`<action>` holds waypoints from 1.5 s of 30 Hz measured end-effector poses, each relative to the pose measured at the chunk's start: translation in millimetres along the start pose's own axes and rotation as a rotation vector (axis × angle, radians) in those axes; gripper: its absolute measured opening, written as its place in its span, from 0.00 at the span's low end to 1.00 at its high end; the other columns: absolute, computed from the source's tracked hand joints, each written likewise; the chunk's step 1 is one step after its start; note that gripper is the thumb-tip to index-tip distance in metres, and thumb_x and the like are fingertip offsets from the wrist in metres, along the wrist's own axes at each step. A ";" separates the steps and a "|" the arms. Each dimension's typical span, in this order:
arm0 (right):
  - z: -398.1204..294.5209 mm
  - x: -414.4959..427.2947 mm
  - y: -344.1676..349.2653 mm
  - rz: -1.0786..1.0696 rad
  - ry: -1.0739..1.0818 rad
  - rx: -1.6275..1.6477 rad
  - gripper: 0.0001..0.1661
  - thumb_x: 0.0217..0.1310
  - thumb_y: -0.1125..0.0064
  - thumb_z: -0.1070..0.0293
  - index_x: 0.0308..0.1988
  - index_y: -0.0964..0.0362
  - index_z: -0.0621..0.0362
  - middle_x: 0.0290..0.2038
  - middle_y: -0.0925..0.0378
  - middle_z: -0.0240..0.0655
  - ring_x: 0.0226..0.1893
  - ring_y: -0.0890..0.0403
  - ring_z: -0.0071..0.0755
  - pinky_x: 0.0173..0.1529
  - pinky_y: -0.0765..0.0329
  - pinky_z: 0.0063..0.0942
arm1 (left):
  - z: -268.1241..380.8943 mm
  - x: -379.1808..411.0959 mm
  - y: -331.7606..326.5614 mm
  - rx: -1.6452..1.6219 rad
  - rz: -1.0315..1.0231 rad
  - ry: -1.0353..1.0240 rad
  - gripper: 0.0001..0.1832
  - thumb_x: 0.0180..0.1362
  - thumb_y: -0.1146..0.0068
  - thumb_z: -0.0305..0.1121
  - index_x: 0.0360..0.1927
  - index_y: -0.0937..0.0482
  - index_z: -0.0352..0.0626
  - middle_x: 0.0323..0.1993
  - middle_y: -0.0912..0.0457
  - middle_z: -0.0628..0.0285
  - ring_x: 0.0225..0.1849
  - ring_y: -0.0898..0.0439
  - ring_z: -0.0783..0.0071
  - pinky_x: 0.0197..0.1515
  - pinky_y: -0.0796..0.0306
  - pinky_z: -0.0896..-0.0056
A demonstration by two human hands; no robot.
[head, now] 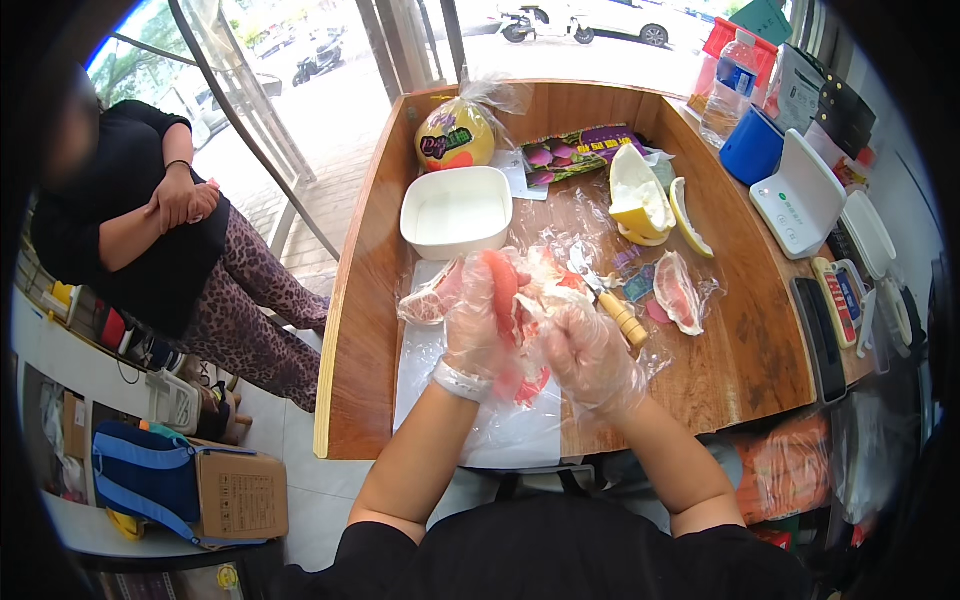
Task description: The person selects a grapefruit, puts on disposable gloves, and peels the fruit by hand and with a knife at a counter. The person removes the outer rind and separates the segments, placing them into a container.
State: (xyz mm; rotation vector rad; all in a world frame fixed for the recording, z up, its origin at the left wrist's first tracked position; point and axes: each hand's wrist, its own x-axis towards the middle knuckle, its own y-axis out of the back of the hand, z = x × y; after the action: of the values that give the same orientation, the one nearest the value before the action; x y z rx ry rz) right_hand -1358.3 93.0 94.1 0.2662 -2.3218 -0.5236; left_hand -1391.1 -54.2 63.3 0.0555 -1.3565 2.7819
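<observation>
Both my hands wear clear plastic gloves above the wooden table. My left hand (pixel 474 322) holds a red pomelo segment (pixel 504 289). Close to its right side, my right hand (pixel 589 349) has bent fingers at whitish membrane (pixel 541 300) joined to the fruit. Peeled membrane and pulp lie beneath the hands, partly hidden. A knife with a ringed wooden handle (pixel 622 319) rests just beyond my right hand. One unpeeled segment (pixel 431 300) lies left of my left hand, another (pixel 677 292) right of the knife. An off-white bowl (pixel 456 244) stands beyond my left hand.
A wrapped pomelo (pixel 454 139) sits at the back left, thick yellow rind (pixel 641 199) at the back right. The table has raised wooden walls (pixel 360 300). A phone (pixel 817 337), blue container (pixel 752 146) and bottle (pixel 727 90) stand or lie along the right. A person (pixel 150 225) stands at left.
</observation>
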 end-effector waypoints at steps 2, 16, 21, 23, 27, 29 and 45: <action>-0.2 -4.0 0.8 -0.039 0.092 -0.040 0.07 0.58 0.52 0.69 0.27 0.35 0.60 0.19 0.32 0.40 0.18 0.29 0.40 0.26 0.31 0.34 | -1.2 5.3 8.4 -0.053 0.013 -0.028 0.20 0.60 0.50 0.48 0.46 0.29 0.44 0.33 0.23 0.63 0.31 0.25 0.73 0.35 0.27 0.71; -5.1 13.1 50.9 0.165 -0.195 -0.196 0.08 0.57 0.47 0.67 0.32 0.29 0.62 0.27 0.24 0.44 0.27 0.22 0.43 0.32 0.27 0.33 | 10.8 7.1 11.4 -0.428 -0.085 0.180 0.26 0.63 0.61 0.49 0.53 0.33 0.36 0.52 0.29 0.48 0.51 0.28 0.58 0.53 0.31 0.58; 11.0 5.4 34.0 -0.059 -0.378 -0.202 0.08 0.57 0.45 0.69 0.36 0.27 0.62 0.28 0.23 0.40 0.28 0.22 0.30 0.34 0.27 0.27 | 7.4 5.0 10.0 -0.246 -0.126 0.057 0.25 0.63 0.61 0.46 0.55 0.35 0.36 0.52 0.30 0.48 0.52 0.29 0.58 0.57 0.34 0.59; 6.1 7.2 22.5 -0.051 -0.256 -0.168 0.09 0.57 0.45 0.67 0.36 0.27 0.61 0.27 0.24 0.42 0.28 0.22 0.36 0.34 0.27 0.30 | 8.1 5.0 1.9 -0.243 -0.129 0.058 0.23 0.63 0.58 0.43 0.56 0.36 0.37 0.52 0.30 0.49 0.52 0.29 0.59 0.56 0.34 0.59; 6.0 14.3 -2.2 -0.033 -0.030 -0.336 0.10 0.57 0.46 0.64 0.33 0.29 0.59 0.27 0.25 0.44 0.27 0.23 0.47 0.34 0.27 0.37 | 10.0 -3.0 -14.6 -0.103 -0.252 0.017 0.21 0.59 0.51 0.34 0.55 0.36 0.38 0.51 0.28 0.54 0.52 0.29 0.64 0.56 0.34 0.62; 5.1 17.5 -4.9 -0.124 -0.118 -0.352 0.10 0.57 0.46 0.64 0.32 0.30 0.60 0.26 0.26 0.45 0.27 0.24 0.49 0.33 0.27 0.38 | 8.8 -3.5 -14.4 0.035 -0.216 -0.034 0.21 0.57 0.49 0.31 0.54 0.35 0.38 0.50 0.28 0.56 0.52 0.29 0.66 0.56 0.35 0.64; 6.2 13.0 0.1 -0.055 -0.103 -0.287 0.09 0.53 0.43 0.66 0.33 0.29 0.60 0.28 0.25 0.44 0.30 0.23 0.47 0.35 0.26 0.36 | 7.5 -0.6 -6.2 -0.031 -0.124 -0.121 0.24 0.56 0.47 0.30 0.56 0.39 0.40 0.48 0.30 0.61 0.50 0.30 0.67 0.57 0.37 0.63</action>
State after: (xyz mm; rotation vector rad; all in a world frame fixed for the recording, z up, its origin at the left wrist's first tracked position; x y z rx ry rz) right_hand -1371.9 90.5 98.1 0.1685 -2.3058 -0.9068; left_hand -1390.0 -56.3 72.7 0.3008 -1.3702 2.6934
